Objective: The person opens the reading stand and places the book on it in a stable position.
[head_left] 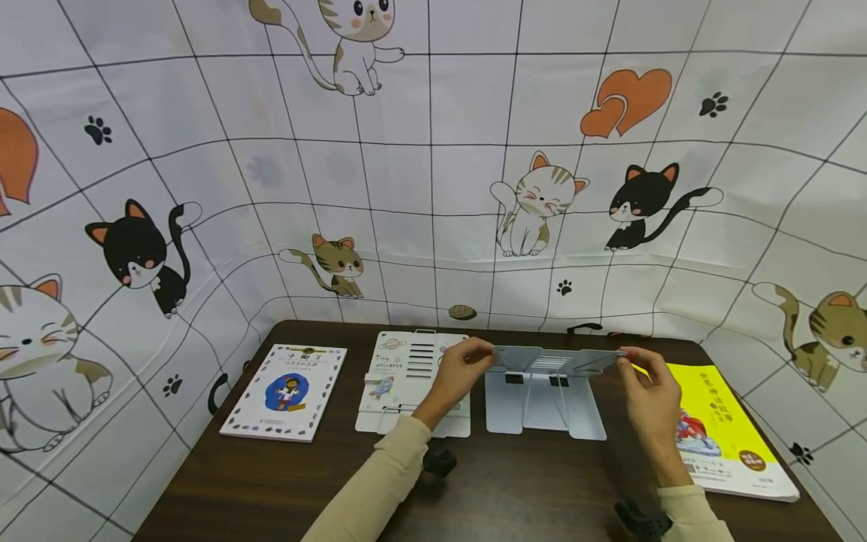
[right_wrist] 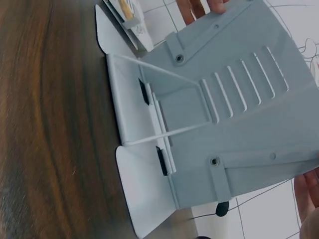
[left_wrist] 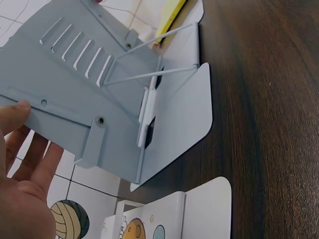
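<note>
A pale grey metal book stand (head_left: 504, 412) stands on the dark table, its slotted back panel (left_wrist: 65, 104) tilted up from the base. A wire prop (right_wrist: 164, 133) runs from the base to the panel's slots. My left hand (head_left: 462, 370) pinches the panel's left edge, thumb (left_wrist: 16, 113) on the face towards me and the other fingers behind. At the opposite edge, my right hand (head_left: 652, 395) pinches the panel's upper right corner between thumb and fingers. Just left of this stand is a white book stand (head_left: 386, 379) with a printed space design, partly behind my left forearm.
On the far left lies a white book (head_left: 284, 393) with a blue round picture. A yellow and white book (head_left: 725, 410) lies at the right, partly behind my right hand. Cat-patterned cloth (head_left: 467, 181) hangs around the table's (head_left: 467, 497) back and sides.
</note>
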A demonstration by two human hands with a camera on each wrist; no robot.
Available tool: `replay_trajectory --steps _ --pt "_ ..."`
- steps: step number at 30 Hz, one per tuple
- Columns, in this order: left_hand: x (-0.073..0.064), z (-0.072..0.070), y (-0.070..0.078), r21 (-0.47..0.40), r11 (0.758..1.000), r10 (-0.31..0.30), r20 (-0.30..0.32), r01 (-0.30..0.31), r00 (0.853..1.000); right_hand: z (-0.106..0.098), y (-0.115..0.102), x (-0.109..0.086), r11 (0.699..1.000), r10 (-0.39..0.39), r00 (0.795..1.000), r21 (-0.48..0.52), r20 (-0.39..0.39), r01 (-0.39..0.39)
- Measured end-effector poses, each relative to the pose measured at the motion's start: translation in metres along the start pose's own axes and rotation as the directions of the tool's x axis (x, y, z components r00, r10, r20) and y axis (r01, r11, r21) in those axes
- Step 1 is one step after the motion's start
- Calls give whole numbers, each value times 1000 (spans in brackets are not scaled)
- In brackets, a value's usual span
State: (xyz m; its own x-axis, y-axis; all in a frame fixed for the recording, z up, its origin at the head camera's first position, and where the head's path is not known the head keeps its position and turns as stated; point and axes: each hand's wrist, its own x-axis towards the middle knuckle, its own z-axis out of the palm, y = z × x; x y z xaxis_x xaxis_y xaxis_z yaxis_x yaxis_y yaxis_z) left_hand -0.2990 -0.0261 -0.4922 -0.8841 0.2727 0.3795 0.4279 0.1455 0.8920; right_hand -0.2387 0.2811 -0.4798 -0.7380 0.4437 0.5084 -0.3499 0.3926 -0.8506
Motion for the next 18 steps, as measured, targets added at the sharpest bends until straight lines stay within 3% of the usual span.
replay_trajectory --steps 8,13,18 --pt "1 0 -4 25 1000 11 -32 -10 999 1 2 2 999 -44 998 -6 -41 44" --pt "-3 0 -2 33 999 10 -19 -9 1000 3 3 7 999 -39 998 -19 -50 38" --pt "-12 1 6 31 998 56 16 -57 998 8 8 18 1000 -4 999 -1 -39 4"
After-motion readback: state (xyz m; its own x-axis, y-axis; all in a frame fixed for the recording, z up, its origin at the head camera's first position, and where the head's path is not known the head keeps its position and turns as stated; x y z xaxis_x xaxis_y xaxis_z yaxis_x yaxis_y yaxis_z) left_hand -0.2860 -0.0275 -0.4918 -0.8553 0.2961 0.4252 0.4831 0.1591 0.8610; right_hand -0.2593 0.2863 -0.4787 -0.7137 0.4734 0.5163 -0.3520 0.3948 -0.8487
